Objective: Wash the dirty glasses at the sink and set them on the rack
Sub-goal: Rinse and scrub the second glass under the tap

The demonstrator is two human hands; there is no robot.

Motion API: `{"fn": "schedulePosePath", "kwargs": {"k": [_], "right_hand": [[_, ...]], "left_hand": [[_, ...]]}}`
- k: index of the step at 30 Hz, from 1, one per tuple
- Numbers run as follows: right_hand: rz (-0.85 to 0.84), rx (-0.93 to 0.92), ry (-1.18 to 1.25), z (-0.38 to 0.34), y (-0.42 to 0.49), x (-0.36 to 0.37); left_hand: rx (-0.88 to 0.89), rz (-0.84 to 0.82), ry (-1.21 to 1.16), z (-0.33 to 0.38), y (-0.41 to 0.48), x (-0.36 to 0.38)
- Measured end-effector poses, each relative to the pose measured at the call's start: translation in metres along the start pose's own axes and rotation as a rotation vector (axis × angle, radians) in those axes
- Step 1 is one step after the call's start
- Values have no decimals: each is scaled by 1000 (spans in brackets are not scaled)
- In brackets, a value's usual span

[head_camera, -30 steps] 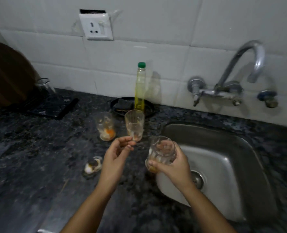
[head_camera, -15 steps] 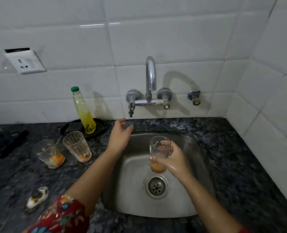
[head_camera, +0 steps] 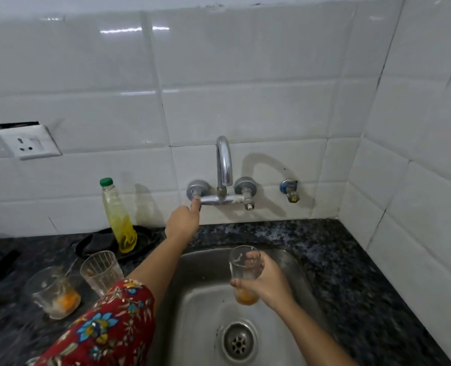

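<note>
Our left hand [head_camera: 183, 220] has now reached the tap [head_camera: 224, 165] behind the sink [head_camera: 295, 262], and its fingertips seem to pinch the left handle. Our right hand [head_camera: 268, 283] keeps its fingers curled round the dirty glass [head_camera: 241, 262], upright above the sink. No water runs yet, so rinsing can start.

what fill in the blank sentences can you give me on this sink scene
1. While the left hand grips a tap handle, the right hand holds a glass with ____ residue at its bottom.
2. The bottle has a ____ cap.
3. On the counter stand ____ more dirty glasses.
Missing words: orange, green, two.
</note>
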State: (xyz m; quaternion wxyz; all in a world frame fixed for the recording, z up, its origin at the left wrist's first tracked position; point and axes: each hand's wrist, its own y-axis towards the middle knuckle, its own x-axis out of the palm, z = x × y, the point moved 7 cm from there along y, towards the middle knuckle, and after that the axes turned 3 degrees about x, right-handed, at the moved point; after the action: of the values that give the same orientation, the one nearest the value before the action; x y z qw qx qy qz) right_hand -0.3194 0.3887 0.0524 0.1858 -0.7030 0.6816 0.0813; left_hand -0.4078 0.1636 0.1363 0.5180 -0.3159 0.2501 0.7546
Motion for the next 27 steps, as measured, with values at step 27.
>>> {"fn": "schedulePosePath", "kwargs": {"k": [27], "right_hand": [[-150,-100,55,-45,-9,24]], "left_hand": [[245,-965,-689,-21,-108,88]]}}
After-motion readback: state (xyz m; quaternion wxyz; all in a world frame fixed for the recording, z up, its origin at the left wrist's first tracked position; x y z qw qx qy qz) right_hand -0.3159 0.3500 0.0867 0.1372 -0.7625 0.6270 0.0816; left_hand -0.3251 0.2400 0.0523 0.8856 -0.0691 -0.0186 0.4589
